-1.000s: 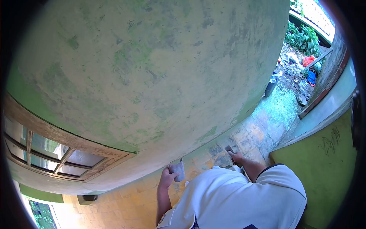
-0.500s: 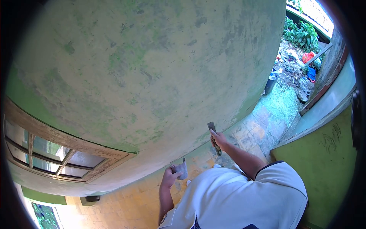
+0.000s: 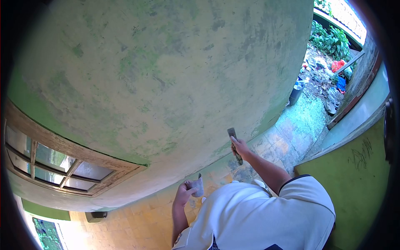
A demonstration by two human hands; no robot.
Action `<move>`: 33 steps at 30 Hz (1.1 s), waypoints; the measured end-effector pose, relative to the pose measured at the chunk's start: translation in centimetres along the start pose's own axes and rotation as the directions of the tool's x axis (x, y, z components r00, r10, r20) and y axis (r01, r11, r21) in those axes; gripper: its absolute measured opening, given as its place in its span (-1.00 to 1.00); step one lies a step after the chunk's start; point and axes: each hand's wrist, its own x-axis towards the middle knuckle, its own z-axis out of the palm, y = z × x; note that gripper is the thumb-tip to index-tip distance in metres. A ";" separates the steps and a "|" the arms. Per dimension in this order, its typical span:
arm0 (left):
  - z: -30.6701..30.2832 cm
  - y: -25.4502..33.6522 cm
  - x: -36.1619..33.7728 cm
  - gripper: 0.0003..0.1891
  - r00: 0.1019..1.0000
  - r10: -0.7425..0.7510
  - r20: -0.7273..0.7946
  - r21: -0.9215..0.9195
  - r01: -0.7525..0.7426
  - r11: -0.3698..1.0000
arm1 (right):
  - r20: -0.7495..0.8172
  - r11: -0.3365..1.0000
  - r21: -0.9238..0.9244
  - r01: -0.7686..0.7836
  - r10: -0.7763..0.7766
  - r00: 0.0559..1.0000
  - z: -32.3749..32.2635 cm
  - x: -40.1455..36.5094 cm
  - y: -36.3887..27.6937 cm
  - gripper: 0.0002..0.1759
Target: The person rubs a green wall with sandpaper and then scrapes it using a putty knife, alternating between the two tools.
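My right hand (image 3: 240, 147) is closed around the handle of a putty knife (image 3: 231, 133), its flat blade pointing up toward the wall. Lower and to the left, my left hand (image 3: 182, 194) pinches a curled grey piece of sandpaper (image 3: 198, 188) between thumb and fingers. Both hands are in front of my body, near the foot of a large wall (image 3: 166, 91). Patchy whitish filler, grey smears and green paint cover that wall.
A wooden-framed window (image 3: 68, 168) is set in the wall at left. Tiled floor (image 3: 141, 216) runs below, toward a dark bucket (image 3: 296, 92) at the wall's far right end. Rubbish (image 3: 329, 83) lies beyond it. A green wall (image 3: 350, 179) stands at my right.
My right hand with the putty knife has risen slightly toward the wall. The left hand keeps its hold on the sandpaper almost unmoved. The view has shifted a little.
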 end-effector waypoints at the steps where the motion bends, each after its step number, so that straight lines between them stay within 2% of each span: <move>1: 0.0 -0.1 0.1 -0.78 1.000 0.000 0.011 -0.012 0.000 1.000 | 0.001 1.000 -0.001 0.000 0.000 1.000 0.5 -0.1 -0.9 -0.51; 4: 0.2 -0.1 0.3 -0.79 0.999 0.026 0.023 -0.004 -0.025 1.000 | 0.091 0.990 -0.131 0.045 -0.033 0.995 2.2 0.2 -2.5 -0.50; 8: 0.2 -0.3 0.4 -0.80 0.999 0.026 0.029 0.003 -0.027 1.000 | 0.085 0.988 -0.143 0.053 -0.042 0.996 3.4 1.8 -1.3 -0.47; 11: 0.5 -0.3 0.0 -0.81 0.999 0.047 0.012 -0.001 -0.047 0.999 | 0.026 0.972 -0.212 0.102 -0.099 0.995 3.2 2.8 2.0 -0.41; 14: 0.3 -0.5 -0.3 -0.82 0.999 0.054 0.008 0.016 -0.054 0.998 | -0.118 0.910 -0.415 0.005 -0.059 0.991 2.3 3.7 5.7 -0.34; 15: 0.2 -0.6 -0.4 -0.82 0.999 0.054 -0.003 -0.002 -0.054 0.999 | -0.110 0.911 -0.413 0.011 -0.062 0.992 2.5 4.0 6.2 -0.34; 17: -0.2 -0.7 -0.9 -0.82 0.998 0.057 -0.021 -0.020 -0.057 0.998 | -0.140 0.873 -0.478 0.096 -0.184 0.973 2.9 4.8 6.9 -0.33; 18: -0.2 -0.5 -1.1 -0.82 0.998 0.045 -0.036 -0.026 -0.046 0.999 | -0.135 0.872 -0.479 0.101 -0.187 0.973 3.6 5.6 5.9 -0.33; 20: -0.1 -0.2 -1.2 -0.82 0.998 0.032 -0.051 -0.036 -0.034 0.999 | -0.177 0.810 -0.509 0.290 -0.428 0.886 6.5 6.7 0.6 -0.35; 21: 0.0 -0.2 -1.3 -0.82 0.998 0.023 -0.053 -0.049 -0.026 0.998 | -0.173 0.810 -0.510 0.289 -0.426 0.888 7.2 7.3 -1.1 -0.35; 23: -0.2 -0.5 -1.8 -0.82 0.998 0.001 -0.060 -0.060 -0.005 0.998 | -0.174 0.816 -0.412 0.405 -0.507 0.844 8.5 7.8 -2.7 -0.36; 26: 0.0 -1.0 -1.1 -0.81 0.998 0.005 -0.055 -0.043 -0.008 0.999 | -0.206 0.888 -0.313 0.337 -0.410 0.888 8.3 6.9 -2.0 -0.37; 31: 0.2 -0.7 -1.0 -0.82 0.999 -0.005 -0.054 -0.031 0.003 1.000 | -0.169 0.888 -0.402 0.221 -0.309 0.936 5.8 4.1 4.9 -0.37; 33: 0.2 -0.6 -1.0 -0.82 0.998 0.012 -0.061 -0.037 -0.014 0.999 | -0.179 0.878 -0.440 0.185 -0.288 0.941 6.1 4.6 4.6 -0.37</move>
